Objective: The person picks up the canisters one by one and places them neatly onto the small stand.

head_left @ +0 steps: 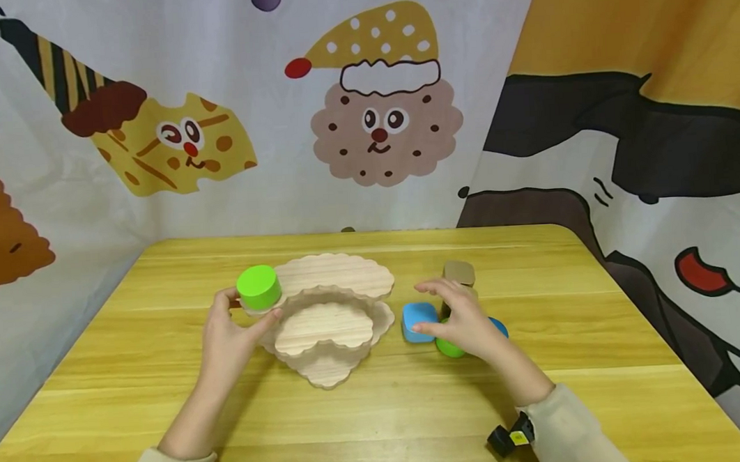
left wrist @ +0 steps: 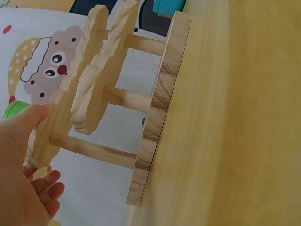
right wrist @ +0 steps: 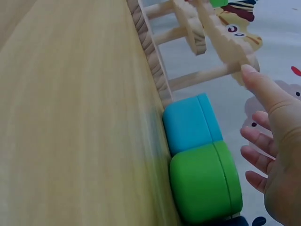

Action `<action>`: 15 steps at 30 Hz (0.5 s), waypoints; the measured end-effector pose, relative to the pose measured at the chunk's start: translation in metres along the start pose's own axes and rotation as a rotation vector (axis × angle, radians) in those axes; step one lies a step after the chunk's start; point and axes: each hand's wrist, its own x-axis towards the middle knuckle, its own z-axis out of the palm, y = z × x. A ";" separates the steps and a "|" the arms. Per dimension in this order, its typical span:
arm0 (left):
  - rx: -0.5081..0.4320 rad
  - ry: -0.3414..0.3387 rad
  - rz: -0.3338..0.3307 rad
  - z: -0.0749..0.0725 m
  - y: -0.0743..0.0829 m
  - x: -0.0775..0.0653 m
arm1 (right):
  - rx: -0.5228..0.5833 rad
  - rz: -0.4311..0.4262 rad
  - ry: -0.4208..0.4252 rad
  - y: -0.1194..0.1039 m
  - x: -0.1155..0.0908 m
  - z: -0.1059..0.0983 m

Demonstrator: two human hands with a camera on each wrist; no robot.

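A tiered wooden stand (head_left: 337,271) with scalloped shelves joined by round posts (left wrist: 94,150) stands on the table. On the left end of its top shelf sits a green round block (head_left: 258,287). My left hand (head_left: 232,336) grips that shelf end, thumb along the front edge and fingers around the far side, next to the block. Fingers spread and holding nothing, my right hand (head_left: 465,320) hovers over a blue rounded block (head_left: 415,316) and a green block (head_left: 449,347). In the right wrist view, the blue block (right wrist: 193,125) and green block (right wrist: 204,183) touch each other.
Brownish blocks (head_left: 459,273) stand behind the right hand, partly hidden by it. Another blue block (head_left: 499,327) shows at that hand's right. A cartoon-printed cloth (head_left: 218,211) hangs behind the wooden table (head_left: 380,433).
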 end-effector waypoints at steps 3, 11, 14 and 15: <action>-0.005 -0.003 -0.001 0.000 0.001 0.000 | -0.030 0.017 -0.028 0.005 0.000 0.001; -0.008 0.000 0.006 0.000 0.001 0.001 | -0.044 0.030 -0.070 0.014 -0.002 0.004; -0.006 -0.002 0.005 0.000 0.000 0.000 | -0.043 0.026 -0.077 0.016 -0.002 0.005; -0.007 -0.003 0.004 0.000 0.000 0.000 | -0.043 0.023 -0.080 0.016 -0.002 0.006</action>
